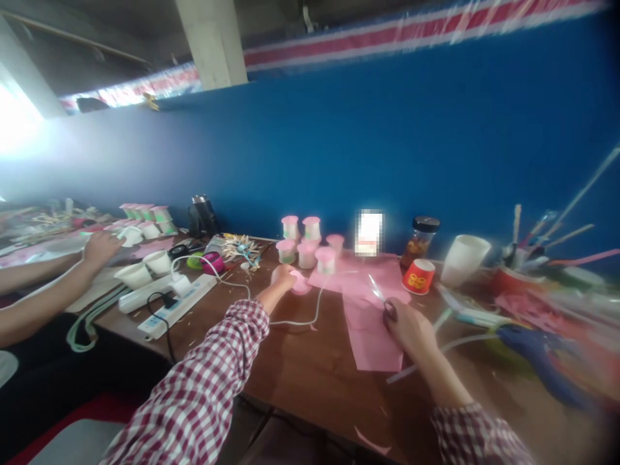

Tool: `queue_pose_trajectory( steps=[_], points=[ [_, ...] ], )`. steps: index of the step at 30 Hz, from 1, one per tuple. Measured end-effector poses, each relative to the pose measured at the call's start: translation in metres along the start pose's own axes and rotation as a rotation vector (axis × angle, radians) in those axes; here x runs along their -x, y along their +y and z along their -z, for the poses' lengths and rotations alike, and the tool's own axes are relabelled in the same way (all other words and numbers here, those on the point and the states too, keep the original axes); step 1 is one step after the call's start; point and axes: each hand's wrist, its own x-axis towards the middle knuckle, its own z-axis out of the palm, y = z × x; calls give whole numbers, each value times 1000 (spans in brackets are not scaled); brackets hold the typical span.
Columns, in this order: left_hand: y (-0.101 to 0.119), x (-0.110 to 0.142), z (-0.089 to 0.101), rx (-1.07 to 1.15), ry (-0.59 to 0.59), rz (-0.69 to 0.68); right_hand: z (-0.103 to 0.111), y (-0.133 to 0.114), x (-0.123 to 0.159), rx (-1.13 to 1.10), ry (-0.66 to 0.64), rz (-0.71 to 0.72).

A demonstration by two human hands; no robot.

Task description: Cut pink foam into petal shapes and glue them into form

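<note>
My left hand (279,284) is closed around a small paper cup whose pink paper top (300,282) faces me; most of the cup is hidden by my fingers. In my right hand (411,330) is a pair of scissors (376,288), its blades pointing up and to the left above pink paper sheets (371,332) on the table. Just behind my left hand stands a group of pink-topped paper cups (307,254), some stacked on others.
A white cable (290,322) loops across the brown table (300,368). At left lie a power strip (177,307), white cups (157,262) and a co-worker's hand (103,248). To the right are a red cup (418,276), a jar (423,239) and a blurred blue glue gun (537,355).
</note>
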Motion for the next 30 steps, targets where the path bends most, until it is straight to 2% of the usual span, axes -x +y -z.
queue_pose_trajectory(
  steps=[7,14,18,22,27,30],
  points=[
    [6,8,-10,-124,20,-5,2,-2,0,-11,-14,-7],
    [5,22,10,-201,11,-104,1,-1,0,-8,-16,-2],
    [2,39,16,-208,-77,-232,1,-1,-1,-6,-16,-3],
    [1,47,21,-239,-93,-261,1,-1,0,-4,-12,-1],
    [9,51,19,-236,-104,-311,1,-1,0,-7,-6,8],
    [12,49,13,-244,-66,-293,0,-1,0,-9,-3,18]
  ],
)
